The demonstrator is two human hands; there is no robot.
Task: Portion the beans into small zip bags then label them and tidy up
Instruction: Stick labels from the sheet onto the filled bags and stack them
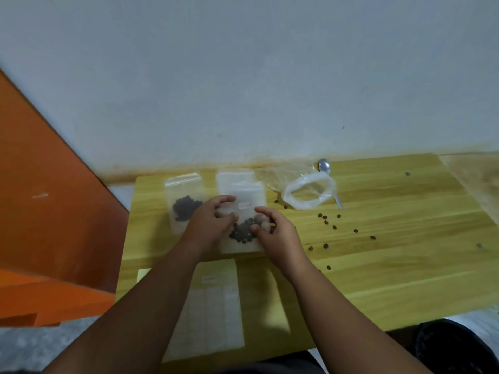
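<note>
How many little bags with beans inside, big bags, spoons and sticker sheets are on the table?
Little bags with beans: 2
Big clear bag: 1
Spoon: 1
Sticker sheet: 1
Total: 5

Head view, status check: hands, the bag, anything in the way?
Left hand and right hand both pinch the middle zip bag. Beans inside, white label on. Loose beans scattered on table, right side.
</note>
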